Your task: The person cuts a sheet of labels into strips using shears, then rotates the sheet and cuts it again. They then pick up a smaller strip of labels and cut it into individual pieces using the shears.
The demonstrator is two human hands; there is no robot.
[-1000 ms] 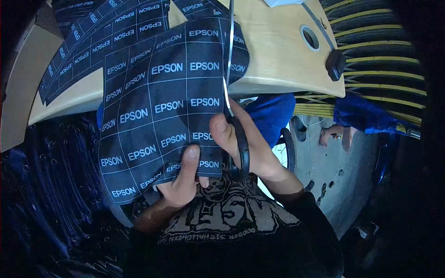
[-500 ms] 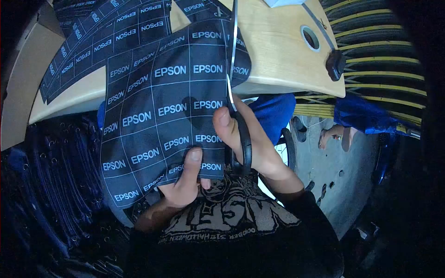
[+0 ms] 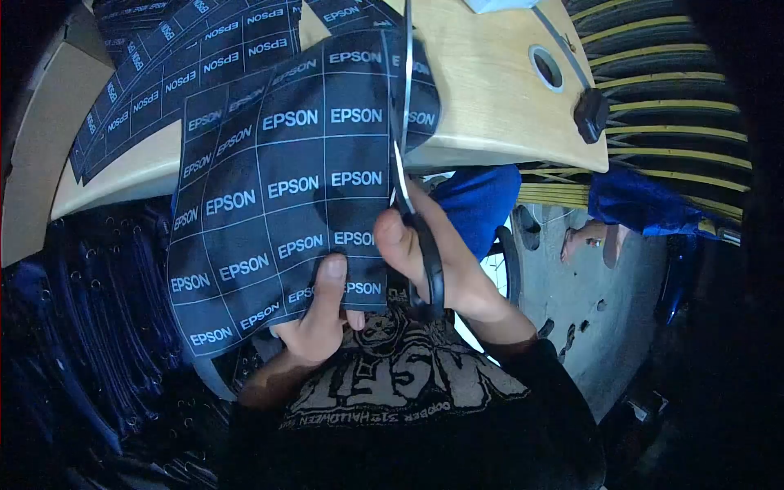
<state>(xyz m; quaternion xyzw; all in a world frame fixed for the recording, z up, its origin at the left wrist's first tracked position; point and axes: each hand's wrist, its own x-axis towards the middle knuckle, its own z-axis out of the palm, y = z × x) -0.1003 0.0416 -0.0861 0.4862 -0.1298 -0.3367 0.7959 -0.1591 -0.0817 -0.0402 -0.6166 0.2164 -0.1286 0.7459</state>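
Observation:
A black sheet printed with EPSON in a white grid [image 3: 291,155] hangs in front of my body, its far part over the table edge. My left hand [image 3: 314,322] pinches its near edge, thumb on top and fingers underneath. In my right hand [image 3: 445,261] is a pair of large scissors [image 3: 434,273] with black handles. The long blades point away from me and lie along the sheet's right side, following a white printed line. A strip of the sheet shows to the right of the blades.
More EPSON-printed sheets [image 3: 196,73] lie on the wooden table [image 3: 506,106]. A roll of tape [image 3: 546,67] and a black knob [image 3: 590,115] are on the right. A cardboard box [image 3: 57,122] stands at left, beside dark hanging straps [image 3: 98,327].
The sheet and my left hand have shifted slightly left. The scissors' blades have also moved a little left, and the handles sit slightly lower.

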